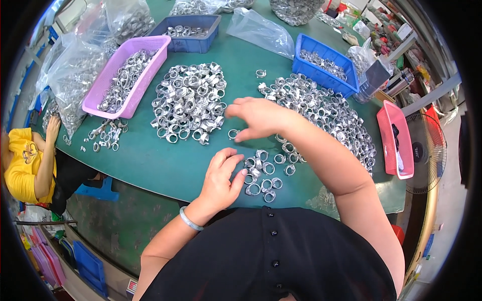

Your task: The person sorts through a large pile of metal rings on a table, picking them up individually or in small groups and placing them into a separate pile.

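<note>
Small silver metal rings, each with a bulky part on one side, lie in heaps on the green table. My right hand (258, 118) reaches between the left heap (188, 100) and the larger right heap (321, 110). Its thumb and fingers are apart, with nothing seen between them. Just beside its thumb lies a single ring (233, 134). My left hand (219, 176), with a pale bangle at the wrist, is nearer to me, fingers bent and thumb apart. Its fingertips are next to a small group of rings (261, 171); no ring shows in its grasp.
Rings fill a purple basket (161, 46), a blue bin (211, 31) and another blue bin (296, 56). Clear bags of parts (75, 80) stand at the left, near a person in yellow (25, 170). A pink basket (386, 135) and a fan (429, 150) are at the right.
</note>
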{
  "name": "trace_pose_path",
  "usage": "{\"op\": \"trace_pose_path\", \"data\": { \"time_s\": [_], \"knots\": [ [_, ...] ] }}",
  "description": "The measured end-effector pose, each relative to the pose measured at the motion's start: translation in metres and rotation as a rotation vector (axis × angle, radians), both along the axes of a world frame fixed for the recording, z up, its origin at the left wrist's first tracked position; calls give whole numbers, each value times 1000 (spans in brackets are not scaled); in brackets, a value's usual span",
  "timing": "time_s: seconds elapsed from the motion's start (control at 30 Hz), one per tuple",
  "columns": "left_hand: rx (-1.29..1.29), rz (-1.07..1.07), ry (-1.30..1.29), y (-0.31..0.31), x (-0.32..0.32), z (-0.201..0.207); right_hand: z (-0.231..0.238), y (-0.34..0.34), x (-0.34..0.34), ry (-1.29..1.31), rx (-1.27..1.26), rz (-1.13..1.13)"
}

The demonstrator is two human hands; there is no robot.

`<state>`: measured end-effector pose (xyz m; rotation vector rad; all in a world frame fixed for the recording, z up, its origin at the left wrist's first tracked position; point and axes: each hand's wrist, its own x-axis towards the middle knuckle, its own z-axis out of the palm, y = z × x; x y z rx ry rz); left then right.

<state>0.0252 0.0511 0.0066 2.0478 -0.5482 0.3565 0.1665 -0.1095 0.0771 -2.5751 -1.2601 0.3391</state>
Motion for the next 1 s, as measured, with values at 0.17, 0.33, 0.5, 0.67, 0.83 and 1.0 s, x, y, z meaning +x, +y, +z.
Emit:
{"op": "trace_pose_path", "data": {
  "time_s": [0.17,0.33,0.5,0.67,0.83,1.0],
  "knots": [
    [-1,24,-9,3,1,-1,-22,15,-3,-11,121,-8],
    [1,39,2,7,2,-2,-33,13,2,40,191,-36],
    [3,42,7,6,6,-1,-35,-2,5,30,116,16],
    [42,91,3,5,8,-4,-22,-8,0,63,55,20],
    [76,100,41,-1,12,-1,-27,-4,-3,47,199,104],
    [114,36,72,-1,11,-1,-11,-2,16,293,-23,88]
  ]
}}
